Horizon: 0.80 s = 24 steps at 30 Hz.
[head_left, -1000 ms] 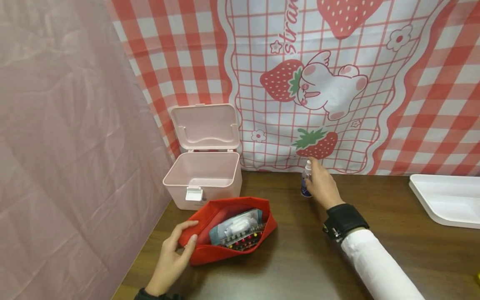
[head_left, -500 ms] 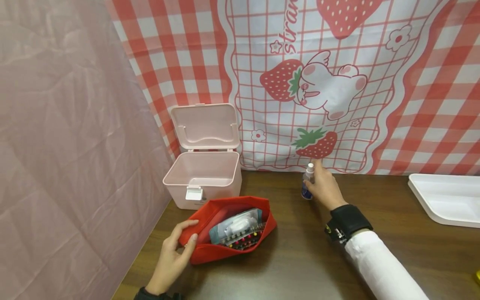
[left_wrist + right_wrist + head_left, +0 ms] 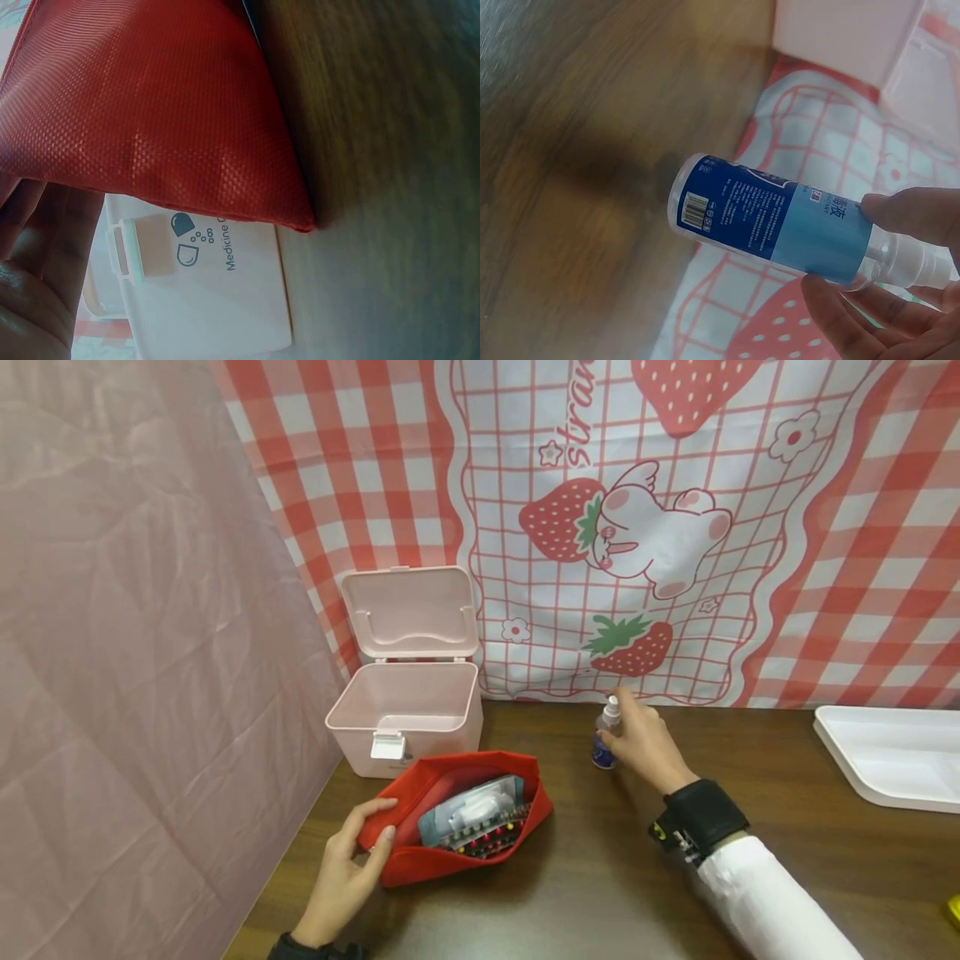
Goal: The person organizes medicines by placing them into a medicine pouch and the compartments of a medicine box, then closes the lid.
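My right hand (image 3: 643, 742) pinches a small spray bottle (image 3: 606, 733) with a white top near the back of the table. In the right wrist view the bottle (image 3: 780, 221) shows a blue label, with thumb and fingers on either side of its upper part. My left hand (image 3: 347, 870) grips the left end of a red pouch (image 3: 427, 870), which gapes upward. Inside the pouch lie a clear packet (image 3: 476, 808) and blister packs (image 3: 491, 841). The left wrist view shows the pouch's woven side (image 3: 157, 105) close up, with part of the left hand (image 3: 37, 285) beside it.
Behind the pouch stands a pink medicine box (image 3: 408, 718), its lid (image 3: 412, 614) raised. A white tray (image 3: 870, 777) lies at the right. A checked strawberry cloth (image 3: 645, 543) hangs behind the table, and a pale pink curtain (image 3: 150, 652) borders the left. Something yellow (image 3: 954, 906) pokes in at the right edge.
The right hand and the spray bottle have come slightly nearer and, lately, to the left, the bottle now tilting. The left hand and the pouch have stayed in place.
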Each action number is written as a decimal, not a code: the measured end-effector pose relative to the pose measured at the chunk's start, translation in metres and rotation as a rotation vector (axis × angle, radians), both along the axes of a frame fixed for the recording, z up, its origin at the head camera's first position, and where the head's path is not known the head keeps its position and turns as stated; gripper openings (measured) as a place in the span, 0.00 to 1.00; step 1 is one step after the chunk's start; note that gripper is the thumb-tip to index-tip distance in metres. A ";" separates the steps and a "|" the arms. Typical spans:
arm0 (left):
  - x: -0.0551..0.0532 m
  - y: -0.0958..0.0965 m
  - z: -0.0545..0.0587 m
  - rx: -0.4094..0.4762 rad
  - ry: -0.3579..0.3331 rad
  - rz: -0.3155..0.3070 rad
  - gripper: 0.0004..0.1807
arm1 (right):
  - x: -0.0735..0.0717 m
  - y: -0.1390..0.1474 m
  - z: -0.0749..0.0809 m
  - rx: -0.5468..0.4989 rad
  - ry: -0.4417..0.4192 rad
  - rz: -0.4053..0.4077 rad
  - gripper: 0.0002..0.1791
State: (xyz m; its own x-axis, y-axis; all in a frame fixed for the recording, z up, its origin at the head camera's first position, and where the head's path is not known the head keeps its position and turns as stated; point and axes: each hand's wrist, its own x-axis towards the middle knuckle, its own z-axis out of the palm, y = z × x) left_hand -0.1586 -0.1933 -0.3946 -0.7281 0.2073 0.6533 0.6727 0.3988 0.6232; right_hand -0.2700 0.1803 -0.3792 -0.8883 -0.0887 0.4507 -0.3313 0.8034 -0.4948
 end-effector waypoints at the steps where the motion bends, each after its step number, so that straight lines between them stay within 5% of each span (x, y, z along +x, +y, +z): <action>1: -0.001 -0.001 -0.002 0.002 -0.001 -0.003 0.18 | 0.002 -0.001 0.001 -0.004 0.005 0.008 0.25; 11: -0.013 -0.011 -0.027 0.014 0.002 -0.008 0.21 | 0.023 -0.020 0.024 -0.021 0.099 0.087 0.29; 24: -0.013 -0.009 -0.025 0.012 0.008 -0.004 0.21 | 0.055 -0.047 0.066 -0.065 0.315 0.128 0.25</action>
State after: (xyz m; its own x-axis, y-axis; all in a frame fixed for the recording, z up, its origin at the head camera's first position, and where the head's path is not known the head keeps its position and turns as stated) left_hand -0.1714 -0.2027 -0.4192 -0.7219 0.2026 0.6616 0.6795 0.3885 0.6224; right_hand -0.2154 0.1336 -0.3131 -0.6885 -0.1523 0.7091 -0.5716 0.7157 -0.4013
